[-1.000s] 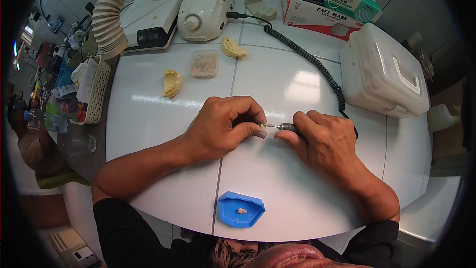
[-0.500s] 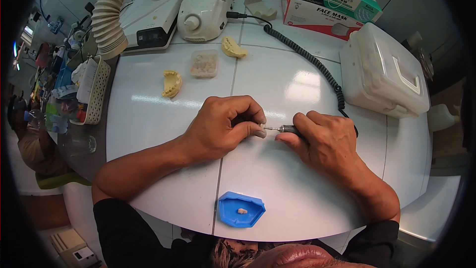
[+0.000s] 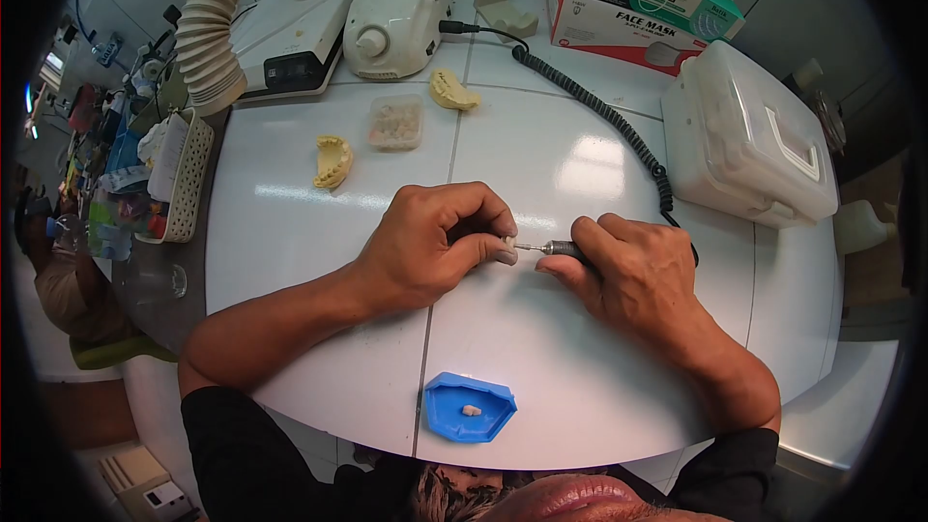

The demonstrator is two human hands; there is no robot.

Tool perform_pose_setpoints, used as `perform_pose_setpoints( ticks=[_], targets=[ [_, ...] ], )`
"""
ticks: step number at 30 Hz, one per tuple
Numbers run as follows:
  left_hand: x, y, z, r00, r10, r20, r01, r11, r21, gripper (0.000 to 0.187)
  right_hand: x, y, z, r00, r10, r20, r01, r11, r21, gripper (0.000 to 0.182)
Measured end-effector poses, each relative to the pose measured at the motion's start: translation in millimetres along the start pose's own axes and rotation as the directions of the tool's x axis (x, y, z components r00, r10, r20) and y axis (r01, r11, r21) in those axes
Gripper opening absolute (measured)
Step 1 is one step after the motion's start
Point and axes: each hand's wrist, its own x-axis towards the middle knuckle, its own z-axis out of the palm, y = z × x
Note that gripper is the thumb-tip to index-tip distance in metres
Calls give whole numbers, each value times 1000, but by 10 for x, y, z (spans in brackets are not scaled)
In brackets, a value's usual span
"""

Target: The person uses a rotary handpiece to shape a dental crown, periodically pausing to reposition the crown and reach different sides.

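Note:
My left hand [image 3: 435, 242] rests on the white table [image 3: 290, 232] and pinches a small pale tooth piece [image 3: 507, 251] between thumb and fingers. My right hand [image 3: 633, 275] grips a slim grey handpiece [image 3: 559, 248], whose thin burr tip points left and touches the piece. A black coiled cord [image 3: 599, 116] runs from the handpiece back to a white motor unit [image 3: 398, 21]. Near the table's front edge lies a blue tray [image 3: 470, 408] with a small tooth piece in it.
Two yellow dental casts [image 3: 333, 160] [image 3: 452, 92] and a small clear box [image 3: 396, 123] lie behind my hands. A ribbed suction hose [image 3: 217, 34], face mask boxes [image 3: 628, 0] and a white case [image 3: 749, 135] stand at the back and right. A white basket [image 3: 184, 174] sits on the left.
Hardly anything has moved. The burr tip stays against the piece in my left fingers, which have turned it very slightly.

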Motion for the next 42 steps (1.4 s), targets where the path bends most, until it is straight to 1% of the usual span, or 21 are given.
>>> perform_pose_setpoints(
  ticks=[3,6,12,15,18,24,33,42],
  targets=[
    [7,0,-14,1000,-25,1,25,999,-44,10,-8,16,11,1000,5,-29,-4,999,33,51],
    [7,-47,-15,1000,-10,13,12,994,-111,12,-15,38,37,998,36,-59,-33,998,49,50],
    [14,19,-24,990,-133,46,138,979,-152,15,-15,32,45,998,24,-56,-22,999,26,51],
    [23,17,-26,991,-123,48,131,967,-218,15,-13,25,50,999,22,-48,-21,1000,15,51],
    [22,-12,-25,994,-88,62,98,980,-175,17,-9,20,52,999,20,-46,-19,1000,13,51],
    [17,-36,-11,999,-47,25,52,976,-213,20,-5,9,48,999,8,-48,-8,1000,1,51],
    [22,24,-38,989,-115,94,132,971,-199,15,3,4,54,999,-6,-42,5,1000,-19,51],
    [14,6,-21,991,-83,103,98,984,-150,13,7,-7,48,999,-3,-38,2,1000,-14,51]
  ],
)
